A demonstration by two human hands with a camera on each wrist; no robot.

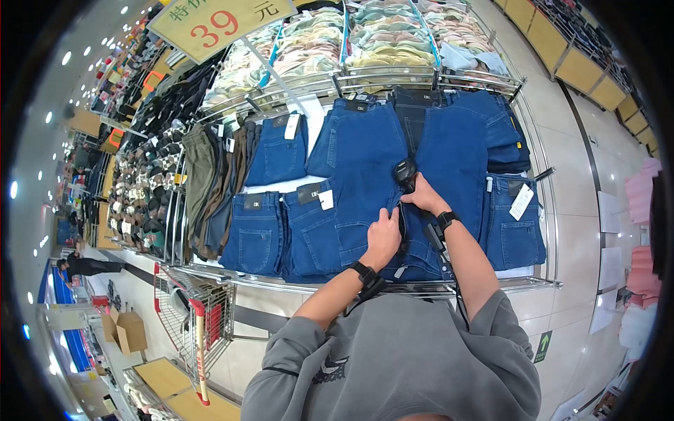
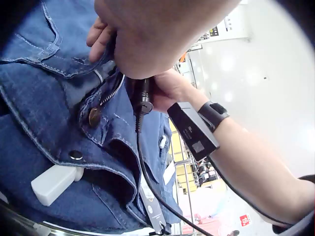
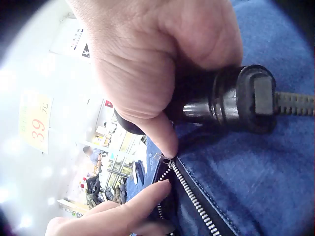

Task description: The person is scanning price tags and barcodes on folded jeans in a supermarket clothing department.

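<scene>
A pair of blue jeans [image 1: 368,158] lies spread across the display, its waist toward me and its fly unzipped. My right hand [image 1: 425,196] grips a black corded handheld device [image 1: 405,172] above the fly. In the right wrist view, a finger of that hand reaches the zipper pull [image 3: 166,160], where the metal zipper teeth [image 3: 194,196] meet. My left hand [image 1: 384,237] holds the fly's edge, one finger pointing along the zipper. The left wrist view shows the brass button [image 2: 94,117] and a white security tag [image 2: 51,187] at the waistband.
Folded jeans [image 1: 257,235] stand on both sides, inside a metal rail [image 1: 491,286]. Behind are bins of light-coloured clothing [image 1: 386,31] and a yellow price sign [image 1: 217,24]. A shopping cart [image 1: 193,323] stands at the left. The device's cord [image 2: 142,162] hangs past the waistband.
</scene>
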